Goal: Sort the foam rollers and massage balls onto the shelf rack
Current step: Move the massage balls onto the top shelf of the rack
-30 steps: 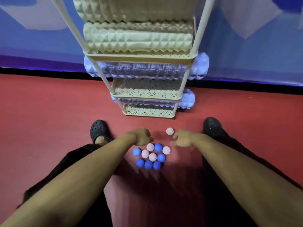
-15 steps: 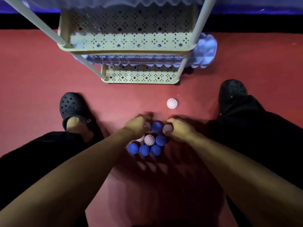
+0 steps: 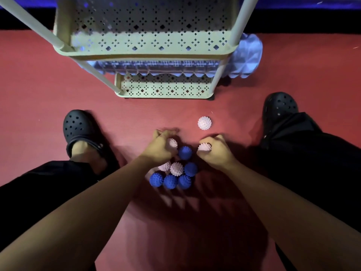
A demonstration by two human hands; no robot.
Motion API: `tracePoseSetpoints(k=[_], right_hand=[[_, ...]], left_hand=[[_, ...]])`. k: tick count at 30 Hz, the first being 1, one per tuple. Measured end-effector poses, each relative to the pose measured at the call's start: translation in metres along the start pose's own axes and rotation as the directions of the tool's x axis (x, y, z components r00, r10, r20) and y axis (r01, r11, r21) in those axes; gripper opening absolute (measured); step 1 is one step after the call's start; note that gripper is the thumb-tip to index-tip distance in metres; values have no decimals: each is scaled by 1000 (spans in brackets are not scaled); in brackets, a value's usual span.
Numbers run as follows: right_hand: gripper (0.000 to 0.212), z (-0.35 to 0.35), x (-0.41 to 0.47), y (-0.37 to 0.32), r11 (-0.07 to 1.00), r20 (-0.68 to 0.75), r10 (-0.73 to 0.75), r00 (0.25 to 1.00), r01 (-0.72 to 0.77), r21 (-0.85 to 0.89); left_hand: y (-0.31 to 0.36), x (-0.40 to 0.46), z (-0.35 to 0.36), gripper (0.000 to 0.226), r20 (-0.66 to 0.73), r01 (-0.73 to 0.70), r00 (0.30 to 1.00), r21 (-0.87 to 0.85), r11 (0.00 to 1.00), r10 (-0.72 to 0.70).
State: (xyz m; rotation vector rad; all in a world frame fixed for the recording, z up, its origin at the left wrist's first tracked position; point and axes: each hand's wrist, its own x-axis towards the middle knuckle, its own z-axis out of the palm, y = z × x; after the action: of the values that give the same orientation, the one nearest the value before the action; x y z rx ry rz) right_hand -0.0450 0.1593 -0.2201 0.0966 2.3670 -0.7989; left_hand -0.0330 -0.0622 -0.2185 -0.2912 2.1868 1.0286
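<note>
Massage balls [image 3: 176, 174] mostly lie on the floor [image 3: 39, 98] beneath the fingers, each hand's fingers curled round a pink one, while a blue roller [image 3: 248, 59] sits shelved.

balls [image 3: 176, 169] on floor btwn shoes; rack [image 3: 148, 53] behind; roller [image 3: 247, 57] in rack

Counting by kind:
- Blue spiky balls [image 3: 185, 152]: five showing in cluster on red floor.
- Pink spiky balls [image 3: 204, 123]: five showing; one lying apart near rack, two sitting in cluster, one showing under each hand.
- Foam rollers: one pale blue roller [image 3: 246, 56] showing on rack's lower tier.
- Hands: two reaching in, left hand [image 3: 158, 148], right hand [image 3: 215, 151].
- Black clogs [image 3: 79, 128]: two.
- Shelf rack [image 3: 148, 41]: one, two tiers showing.
</note>
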Motion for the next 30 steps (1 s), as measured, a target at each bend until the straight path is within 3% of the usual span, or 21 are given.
tracePoseSetpoints(k=[2, 4, 8, 10, 13, 16, 19, 21, 26, 30], right_hand=[[20, -10, -1, 0, 1000, 5, 2, 1000, -2, 18], [8, -15, -1, 4, 992, 0, 32, 999, -31, 124], [23, -22, -2, 2, 942, 56, 89, 994, -103, 319], [24, -24, 5, -1, 949, 72, 94, 993, -111, 294], [30, -29, 16, -10, 975, 52, 139, 989, -146, 170], [41, -36, 25, -17, 994, -55, 103, 993, -104, -15], [62, -37, 40, -18, 988, -20, 17, 1000, -20, -156], [66, -34, 50, -16, 975, 23, 51, 998, -45, -218], [56, -23, 59, -8, 970, 46, 74, 996, -61, -234], [44, -22, 60, 0, 993, -15, 18, 1000, -20, -112]], left_hand=[[5, -2, -4, 66, 59, 5, 998, -203, 979, 7], [13, -7, -6, 56, 123, 81, 992, -401, 912, -34], [24, -13, -9, 41, 133, 118, 990, -522, 845, -56], [30, -13, -10, 33, 107, 102, 993, -529, 842, -53], [33, -5, -5, 10, -43, 70, 994, -431, 900, -98], [26, 8, 4, 12, -132, 43, 988, -288, 957, -84], [16, 17, 12, 47, -25, 53, 998, -17, 998, -53], [14, 21, 14, 65, 31, 49, 998, 92, 995, -52], [12, 30, 20, 62, 178, 15, 981, 296, 955, -71], [10, 30, 22, 57, 167, 56, 981, 250, 967, -100]])
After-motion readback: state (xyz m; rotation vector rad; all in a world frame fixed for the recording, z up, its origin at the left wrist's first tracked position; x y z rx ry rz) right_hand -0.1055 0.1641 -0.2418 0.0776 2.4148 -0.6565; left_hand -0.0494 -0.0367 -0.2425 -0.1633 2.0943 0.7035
